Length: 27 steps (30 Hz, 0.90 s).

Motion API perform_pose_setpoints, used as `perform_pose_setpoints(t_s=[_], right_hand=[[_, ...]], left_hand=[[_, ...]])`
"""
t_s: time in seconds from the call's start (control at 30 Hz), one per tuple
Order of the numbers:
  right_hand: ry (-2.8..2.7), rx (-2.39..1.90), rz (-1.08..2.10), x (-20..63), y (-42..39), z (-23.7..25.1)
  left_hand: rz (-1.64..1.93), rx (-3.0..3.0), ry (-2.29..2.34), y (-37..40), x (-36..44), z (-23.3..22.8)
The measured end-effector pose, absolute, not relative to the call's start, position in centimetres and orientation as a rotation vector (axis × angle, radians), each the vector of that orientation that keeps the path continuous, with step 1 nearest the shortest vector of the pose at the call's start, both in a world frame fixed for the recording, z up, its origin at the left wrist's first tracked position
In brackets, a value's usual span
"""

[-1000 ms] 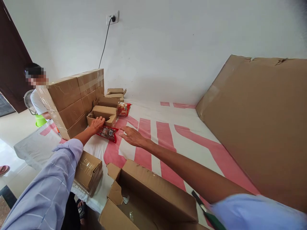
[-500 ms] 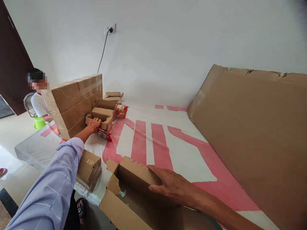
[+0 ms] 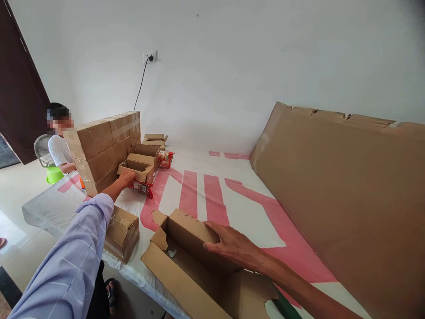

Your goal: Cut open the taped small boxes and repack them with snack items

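Note:
My right hand [image 3: 229, 243] grips the far wall of a long, open cardboard box [image 3: 186, 283], thumb on the inner side and fingers over the top edge. A small white scrap [image 3: 171, 253] lies inside that box. Stretched out to the left, my left hand [image 3: 126, 178] has its fingers closed at the near end of a red packet [image 3: 142, 188]; the fingertips are partly hidden. That packet lies against a small open carton [image 3: 146, 176]. Behind it are another open carton [image 3: 149, 149] and a second red packet [image 3: 165, 159].
Stacked taped cartons [image 3: 99, 141] stand at the left, with a person [image 3: 59, 148] behind them. A closed carton [image 3: 122, 232] sits by the table's near edge. A large cardboard sheet [image 3: 332, 177] leans on the right. Cloth [image 3: 245, 212] with red print covers the table.
My left hand has drawn back slightly from the small carton's edge toward the packet's near end. My right hand stays on the long box. The view has shifted a little.

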State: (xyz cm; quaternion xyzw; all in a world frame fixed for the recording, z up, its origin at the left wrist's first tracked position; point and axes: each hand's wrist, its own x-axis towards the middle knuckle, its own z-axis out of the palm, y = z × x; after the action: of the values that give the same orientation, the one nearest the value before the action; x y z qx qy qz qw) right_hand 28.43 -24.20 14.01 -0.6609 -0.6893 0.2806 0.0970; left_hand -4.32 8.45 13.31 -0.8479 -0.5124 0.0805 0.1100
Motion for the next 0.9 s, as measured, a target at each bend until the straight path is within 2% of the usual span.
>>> perform_pose_setpoints(t_s=[0.37, 0.67, 0.9], right_hand=[[-1.974, -1.964, 0.875, 29.8, -23.2, 12.6], [-1.969, -1.897, 0.829, 29.3, -21.6, 13.3], [-1.965, -1.895, 0.812, 30.0, -20.2, 11.7]], left_hand=[[0.122, -2.447, -1.595, 8.8, -4.1, 12.0], [0.054, -2.470, -1.614, 5.7, -5.2, 15.0], [0.363, -2.822, -1.531, -1.6, -8.1, 12.1]])
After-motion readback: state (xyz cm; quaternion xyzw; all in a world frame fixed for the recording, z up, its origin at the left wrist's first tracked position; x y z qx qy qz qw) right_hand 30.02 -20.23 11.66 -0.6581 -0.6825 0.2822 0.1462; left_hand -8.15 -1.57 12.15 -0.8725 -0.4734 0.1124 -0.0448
